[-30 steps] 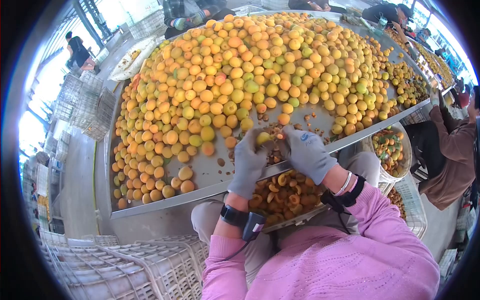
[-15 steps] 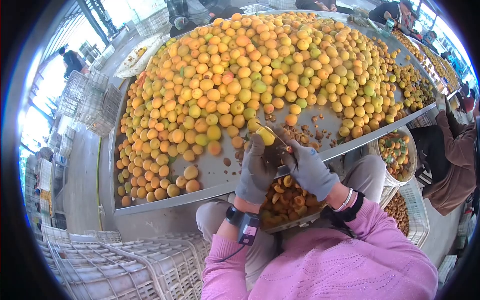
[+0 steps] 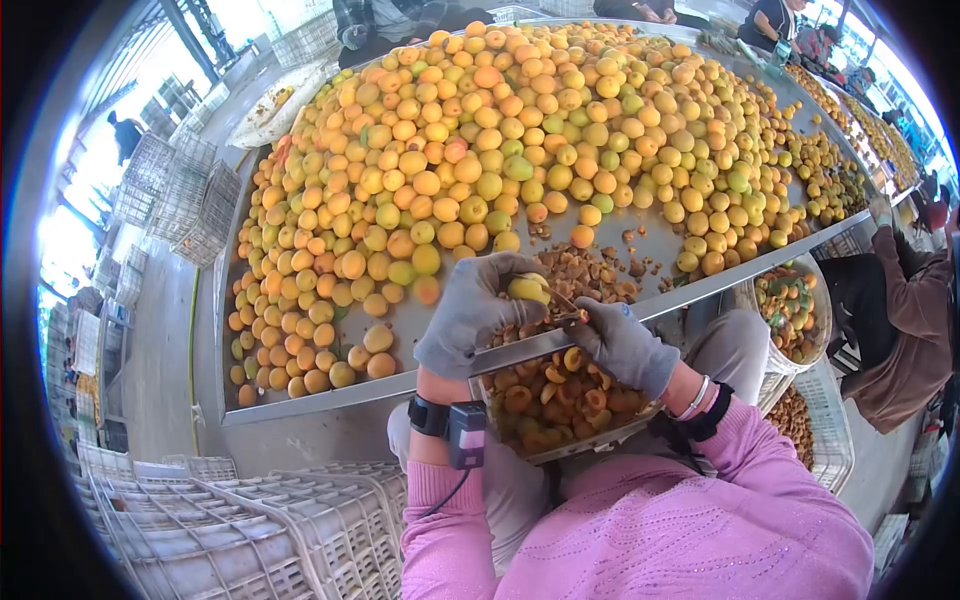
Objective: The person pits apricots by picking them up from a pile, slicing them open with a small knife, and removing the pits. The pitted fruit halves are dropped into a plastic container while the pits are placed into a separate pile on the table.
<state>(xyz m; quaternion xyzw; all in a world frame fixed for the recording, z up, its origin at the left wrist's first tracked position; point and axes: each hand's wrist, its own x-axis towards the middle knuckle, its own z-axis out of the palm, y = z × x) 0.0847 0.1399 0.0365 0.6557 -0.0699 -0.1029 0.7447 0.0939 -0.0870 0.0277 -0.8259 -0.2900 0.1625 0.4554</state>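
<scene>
My left hand, in a grey glove, is closed round a yellow-green apricot just above the table's near edge. In my right hand, gloved too, is a small knife whose thin blade points at the apricot. Both hands are close together over a crate of halved apricots at my lap. Brown pits and scraps lie on the metal table beyond my fingers. Past them rises a wide heap of whole apricots.
The table's raised metal rim runs between the heap and me. To the right stand a basket of apricot pieces and a crate of pits. White plastic crates fill the lower left. A person in brown sits at right; others are farther back.
My left hand has moved left and turned over with the apricot, knuckles now upward. My right hand has dropped slightly with the knife, uncovering more of the pits and the crate.
</scene>
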